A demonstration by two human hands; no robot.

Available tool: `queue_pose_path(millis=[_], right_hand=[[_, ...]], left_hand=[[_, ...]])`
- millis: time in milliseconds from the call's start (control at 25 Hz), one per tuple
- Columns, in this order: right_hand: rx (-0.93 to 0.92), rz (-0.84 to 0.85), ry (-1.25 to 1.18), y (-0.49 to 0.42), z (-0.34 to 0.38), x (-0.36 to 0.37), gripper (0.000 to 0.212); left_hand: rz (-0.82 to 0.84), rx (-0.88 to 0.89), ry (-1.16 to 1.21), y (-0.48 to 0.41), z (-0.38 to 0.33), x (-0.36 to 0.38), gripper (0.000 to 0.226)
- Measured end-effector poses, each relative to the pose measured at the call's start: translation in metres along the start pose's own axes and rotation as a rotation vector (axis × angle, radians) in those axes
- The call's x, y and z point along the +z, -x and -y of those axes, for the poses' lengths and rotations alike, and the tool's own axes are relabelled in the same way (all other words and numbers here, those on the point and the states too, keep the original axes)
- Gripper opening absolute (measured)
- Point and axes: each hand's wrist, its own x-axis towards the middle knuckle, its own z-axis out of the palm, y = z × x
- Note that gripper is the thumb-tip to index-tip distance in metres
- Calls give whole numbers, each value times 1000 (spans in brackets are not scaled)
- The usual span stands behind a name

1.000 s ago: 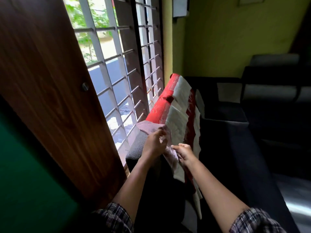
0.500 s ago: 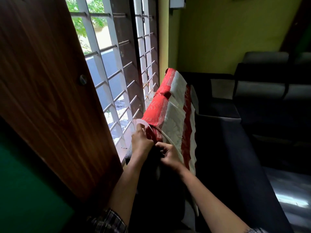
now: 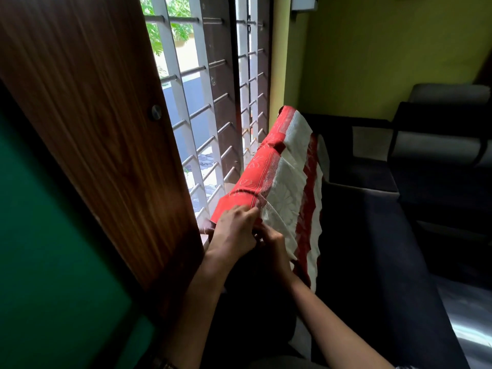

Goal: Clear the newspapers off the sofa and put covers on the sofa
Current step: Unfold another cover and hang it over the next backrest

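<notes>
We see a red and white woven sofa cover [image 3: 282,179] with raised floral patterning and a scalloped, fringed hem draped over the backrest of the dark fabric sofa [image 3: 372,249]. It runs away from our fingers toward the yellow-green painted wall [image 3: 386,54]. Our left hand [image 3: 234,233] grips the near red edge with curled fingers [image 3: 247,213], and just to their right our right hand [image 3: 274,251] pinches the white edge. Left of the fingers stand a glossy wood-grain shutter panel [image 3: 106,129] and a window grille of white bars [image 3: 199,115]. Since half a second ago, the cover's near end has been pulled closer and now hides the grey backrest top; the hands sit closer together. We can read no writing anywhere.
</notes>
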Motion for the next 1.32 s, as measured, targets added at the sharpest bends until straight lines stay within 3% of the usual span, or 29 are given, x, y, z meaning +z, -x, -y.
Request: queue_pose_path(millis=[120,240,360,440,560,600,800,920,1040,1200,1320], right_hand=[[18,-12,9,12,3,6,20],[111,-29,-14,24,3,1,17],[208,-2,98,32,-1,-4,25],[311,87,250,39,-6,-9,20],[440,402,460,55,-15,-19,24],[453,425,468,59,-14,-23,22],[261,236,365,69,7,-27,11],[334,243,376,73,8,-28,16],[372,242,367,75,9,-25,21],[379,190,353,76,5,-23,17],[332,91,330,82,2,-21,10]], left_hand=[[150,-61,-12,14,5,1,41],[129,-90,-144,19,9,4,28],[89,-138,-79,22,9,8,29],[70,-169,-45,26,6,7,31],[-64,-288,89,31,4,1,22],[-95,-324,94,32,5,0,23],[-43,-625,75,37,7,8,33],[-1,-627,118,36,0,17,52],[148,-601,156,38,-2,24,67],[67,-603,-54,33,-15,8,32],[50,-340,-157,36,-35,6,33]])
